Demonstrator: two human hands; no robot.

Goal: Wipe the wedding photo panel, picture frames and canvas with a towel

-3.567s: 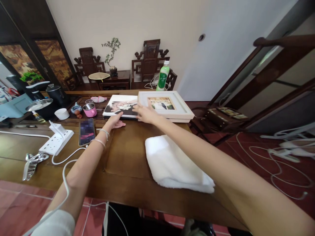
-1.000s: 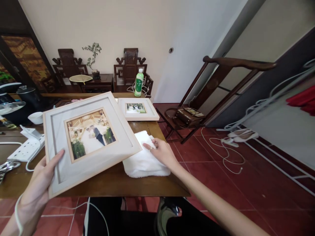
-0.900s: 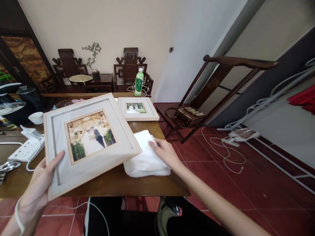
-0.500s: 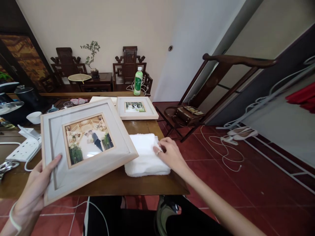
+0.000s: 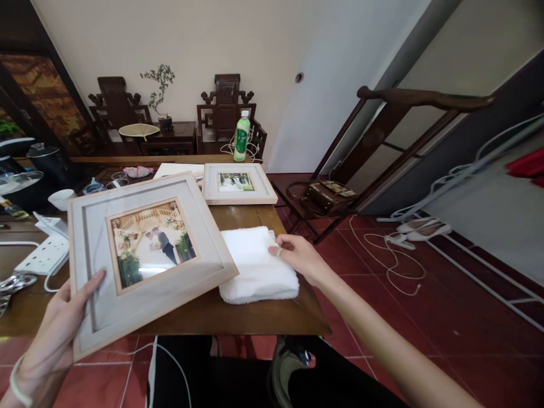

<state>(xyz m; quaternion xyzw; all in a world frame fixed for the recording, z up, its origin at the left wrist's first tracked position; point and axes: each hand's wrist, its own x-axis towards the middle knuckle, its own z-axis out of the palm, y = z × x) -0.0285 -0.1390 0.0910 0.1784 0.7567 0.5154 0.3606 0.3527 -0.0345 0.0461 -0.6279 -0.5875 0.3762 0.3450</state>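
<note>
My left hand (image 5: 70,311) grips the lower left corner of a pale wooden picture frame (image 5: 216,263), thumb on its front. The frame is held tilted above the table and shows a photo of a couple. On the table's near right corner lies a folded white towel (image 5: 257,272), its left side partly hidden by the frame. My right hand (image 5: 297,255) is at the towel's right edge, with thumb and fingers closed on it. Behind the towel a second picture frame (image 5: 267,195) lies flat, photo up.
A green bottle (image 5: 242,139) stands at the table's far edge. On the left are a power strip (image 5: 42,255), a white cup (image 5: 62,199) and shiny metal items (image 5: 15,286). A wooden chair (image 5: 374,136) holding a brown bag (image 5: 325,195) stands right of the table.
The view has shifted slightly. My left hand still holds the frame in nearly the same pose, and my right hand stays at the towel's right edge, a little lower on it.
</note>
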